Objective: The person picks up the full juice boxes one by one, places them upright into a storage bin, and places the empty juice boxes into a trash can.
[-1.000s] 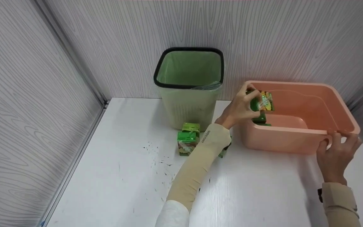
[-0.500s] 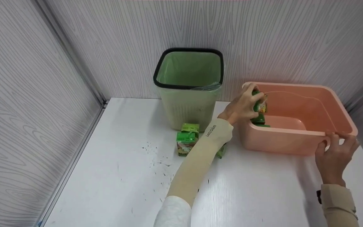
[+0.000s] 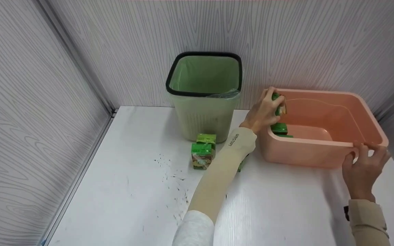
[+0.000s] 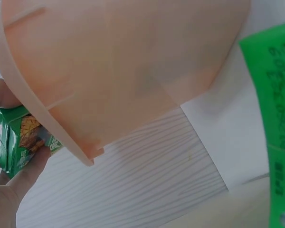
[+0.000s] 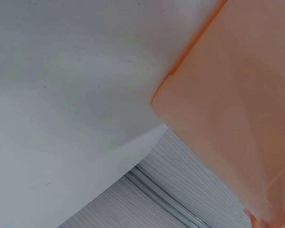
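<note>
My left hand (image 3: 262,112) pinches a small green box (image 3: 281,108) just inside the left wall of a pink plastic bin (image 3: 315,140). In the left wrist view, thumb and fingers hold this box (image 4: 29,135), which has a brown food picture, beside the bin's rim. Below it in the bin sits another green box (image 3: 279,128), with the edge of one more (image 3: 286,136) under it. My right hand (image 3: 364,171) grips the bin's front rim near the right corner. Only the bin's outer wall (image 5: 232,104) shows in the right wrist view; the hand is out of sight there.
Left of the bin stands a pale green bin (image 3: 202,118) with a black rim and plastic liner. Two green boxes (image 3: 202,156) rest before it; another (image 3: 241,166) is partly hidden by the left forearm. Dark specks (image 3: 176,177) dot the white table.
The left hand has drawn the held box slightly left and back, closer to the bin's left wall. The pink bin has shifted a little left, with the right hand still on its rim.
</note>
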Demonstrator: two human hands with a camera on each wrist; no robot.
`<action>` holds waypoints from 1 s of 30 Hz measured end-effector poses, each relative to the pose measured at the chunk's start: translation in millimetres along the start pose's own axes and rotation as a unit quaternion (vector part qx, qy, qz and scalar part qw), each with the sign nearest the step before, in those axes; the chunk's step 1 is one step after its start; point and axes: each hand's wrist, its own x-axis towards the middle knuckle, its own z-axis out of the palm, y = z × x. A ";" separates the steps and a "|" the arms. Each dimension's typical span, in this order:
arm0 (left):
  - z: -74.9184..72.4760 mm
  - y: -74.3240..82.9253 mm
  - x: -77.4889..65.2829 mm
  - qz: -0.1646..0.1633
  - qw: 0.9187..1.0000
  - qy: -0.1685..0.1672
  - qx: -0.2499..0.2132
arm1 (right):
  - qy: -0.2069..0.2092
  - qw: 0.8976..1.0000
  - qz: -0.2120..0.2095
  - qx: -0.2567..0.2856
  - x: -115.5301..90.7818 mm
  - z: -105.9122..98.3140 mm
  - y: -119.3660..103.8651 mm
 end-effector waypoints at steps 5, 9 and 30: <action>3.7 0.2 1.9 -0.010 1.000 -0.002 0.009 | 0.000 1.000 0.003 0.002 -0.7 -0.4 -0.3; 6.2 -0.9 1.7 -0.017 1.000 -0.004 0.020 | -0.007 1.000 0.002 0.005 -1.3 0.3 0.0; 23.3 10.6 8.1 -0.094 0.989 -0.084 0.080 | -0.018 1.000 0.017 -0.009 -6.2 -6.3 -7.8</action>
